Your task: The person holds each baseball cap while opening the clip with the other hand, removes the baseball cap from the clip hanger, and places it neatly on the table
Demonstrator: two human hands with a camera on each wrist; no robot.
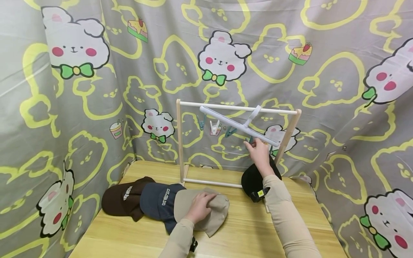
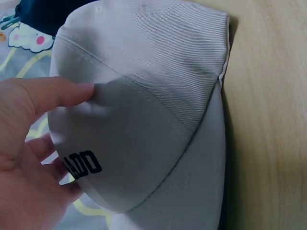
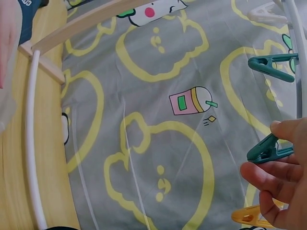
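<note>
My left hand (image 1: 200,207) grips the crown of a beige cap (image 1: 219,211), its thumb pressed on the fabric in the left wrist view. This cap lies at the right end of a row, beside a navy cap (image 1: 155,200) and a dark brown cap (image 1: 117,199). My right hand (image 1: 260,154) is raised to the low right side of a tilted, pale lavender clip hanger (image 1: 226,122). Its thumb and fingers pinch a green clothespin (image 3: 266,150). Below that hand is a black cap (image 1: 253,179), partly hidden by the forearm.
The hanger hooks over the white top bar (image 1: 209,105) of a wood-sided rack. Another green clothespin (image 3: 273,66), a white clothespin (image 1: 214,127) and a yellow clothespin (image 3: 252,216) hang from it. A patterned curtain (image 1: 274,21) surrounds the wooden table (image 1: 238,236).
</note>
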